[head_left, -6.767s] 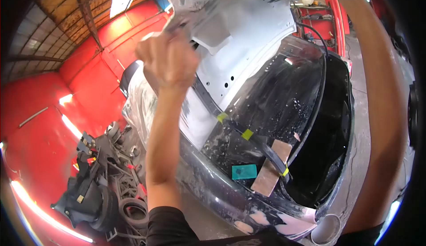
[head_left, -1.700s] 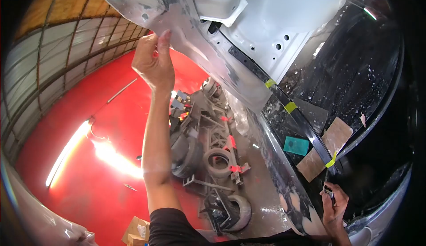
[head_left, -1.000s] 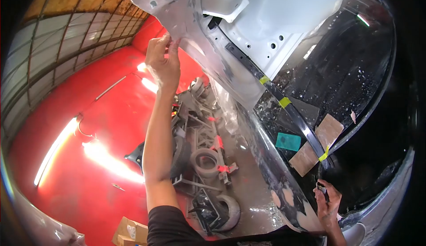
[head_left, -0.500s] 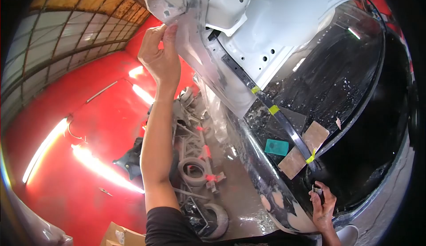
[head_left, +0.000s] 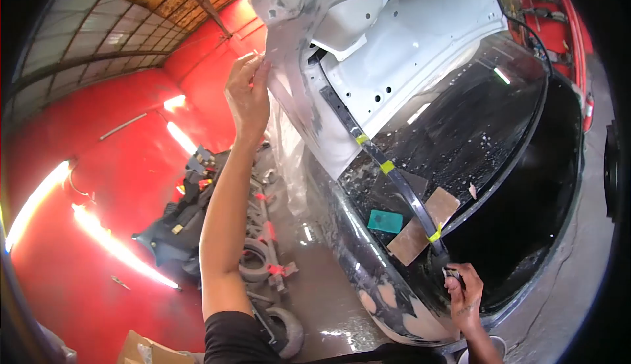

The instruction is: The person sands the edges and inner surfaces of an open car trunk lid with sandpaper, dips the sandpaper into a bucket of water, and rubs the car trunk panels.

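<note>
My left hand (head_left: 248, 98) is raised at the edge of a grey-white car body panel (head_left: 289, 68) with bare and sanded patches. Its fingers are bent together, and a thin pale edge shows at the fingertips; what it holds is unclear. At the lower right, my right hand (head_left: 465, 293) pinches a small grey folded piece (head_left: 451, 273) just above the black glossy surface. Close by, a dark trim strip (head_left: 409, 196) with yellow tape crosses a flat brown sheet (head_left: 407, 242). A teal block (head_left: 385, 221) lies left of the sheet.
A red wall (head_left: 98, 167) with bright tube lights (head_left: 125, 249) stands to the left. Dusty parts and a tyre (head_left: 286, 331) lie on the floor beside the car. A cardboard box (head_left: 148, 349) sits at the bottom left, and a white tub (head_left: 494, 347) below my right hand.
The view has swung, so most of the car appears further left. My left hand has slid slightly down along the panel edge. My right hand keeps its pinch on the small grey piece.
</note>
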Demonstrator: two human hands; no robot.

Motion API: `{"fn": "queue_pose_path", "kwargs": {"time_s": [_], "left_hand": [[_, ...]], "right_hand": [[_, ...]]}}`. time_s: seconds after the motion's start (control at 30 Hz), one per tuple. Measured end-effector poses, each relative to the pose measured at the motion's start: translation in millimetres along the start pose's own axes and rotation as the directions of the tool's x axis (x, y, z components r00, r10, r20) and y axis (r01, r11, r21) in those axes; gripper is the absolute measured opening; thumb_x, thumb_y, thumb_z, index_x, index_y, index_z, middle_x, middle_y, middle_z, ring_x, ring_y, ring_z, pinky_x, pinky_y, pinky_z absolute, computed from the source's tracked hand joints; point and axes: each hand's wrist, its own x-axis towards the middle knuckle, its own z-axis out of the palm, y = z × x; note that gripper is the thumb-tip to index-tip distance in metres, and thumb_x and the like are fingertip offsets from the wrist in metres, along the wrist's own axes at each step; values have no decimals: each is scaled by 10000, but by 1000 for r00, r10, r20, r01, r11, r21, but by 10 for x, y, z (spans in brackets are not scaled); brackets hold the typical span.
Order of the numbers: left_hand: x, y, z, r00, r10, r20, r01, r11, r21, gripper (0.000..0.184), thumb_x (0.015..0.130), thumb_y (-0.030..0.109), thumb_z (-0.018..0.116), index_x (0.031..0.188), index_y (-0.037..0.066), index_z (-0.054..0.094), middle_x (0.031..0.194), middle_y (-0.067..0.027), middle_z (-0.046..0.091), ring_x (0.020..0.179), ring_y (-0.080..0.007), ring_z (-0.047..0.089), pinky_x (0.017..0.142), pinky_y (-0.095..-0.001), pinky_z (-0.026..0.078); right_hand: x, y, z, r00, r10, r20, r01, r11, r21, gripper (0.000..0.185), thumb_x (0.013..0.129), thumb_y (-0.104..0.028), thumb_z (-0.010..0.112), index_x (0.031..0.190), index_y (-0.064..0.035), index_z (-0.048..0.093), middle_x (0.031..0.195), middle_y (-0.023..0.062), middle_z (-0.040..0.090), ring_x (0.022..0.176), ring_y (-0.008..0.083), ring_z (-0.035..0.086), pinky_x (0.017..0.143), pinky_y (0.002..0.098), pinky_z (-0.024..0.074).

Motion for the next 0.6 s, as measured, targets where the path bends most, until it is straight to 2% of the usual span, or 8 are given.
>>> {"fn": "queue_pose_path", "kwargs": {"time_s": [0.07,0.1,0.23,0.33,0.37,0.4,0.53,0.6], "left_hand": [[-43,9,44,996,-90,-10,89,990,-110,200,993,111,703,1146,-7,756,1037,-92,677,915,-166,631,766,-306,515],[-59,19,70,991,-135,-17,130,977,-172,207,991,113,703,1149,-8,758,1030,-88,677,909,-158,629,766,-307,513],[-109,11,246,973,-74,-219,33,982,-185,179,920,110,753,1071,22,791,901,-107,633,842,-248,605,772,-372,472],[-124,31,268,966,-80,-248,28,979,-204,173,904,96,753,1061,42,801,920,-99,637,888,-262,599,825,-398,465],[-126,24,284,963,-68,-259,12,977,-212,183,901,96,752,1070,43,799,925,-98,637,894,-266,597,834,-405,464],[-126,4,295,960,-57,-273,-4,976,-218,193,899,96,751,1079,45,796,930,-97,638,901,-270,595,844,-411,463],[-168,-140,363,935,-18,-355,-102,943,-318,270,899,104,748,1160,38,760,955,-102,647,923,-293,607,853,-429,470],[-154,-166,429,920,-126,-371,-74,874,-481,297,898,104,745,1187,33,736,981,-116,658,954,-316,619,862,-443,472]], "right_hand": [[116,-141,-25,996,80,43,-81,996,36,272,949,-181,737,1138,7,679,892,163,672,756,292,668,709,353,522],[188,-185,-12,998,40,46,-40,999,-5,340,898,-196,795,1150,7,692,889,161,683,786,283,687,726,352,533],[605,-677,95,917,-364,161,393,889,-233,298,817,-80,843,1070,14,715,961,155,701,815,306,718,705,373,583],[1076,-1009,191,720,-631,288,689,602,-404,219,809,-14,806,1007,11,716,970,141,681,771,300,717,582,375,584],[1317,-1242,263,547,-771,327,791,349,-502,222,767,-6,791,978,-12,721,964,127,662,798,287,710,625,384,586],[1558,-1366,299,446,-798,405,824,190,-534,268,713,-10,775,975,-26,718,989,129,666,849,285,693,690,396,571],[2429,-2402,652,220,-771,598,750,-258,-609,263,737,-62,727,998,-38,703,939,103,640,851,279,626,759,406,504],[2825,-2817,805,147,-725,672,674,-424,-605,216,761,-55,682,977,-54,686,929,81,608,867,272,600,755,401,496]]}}
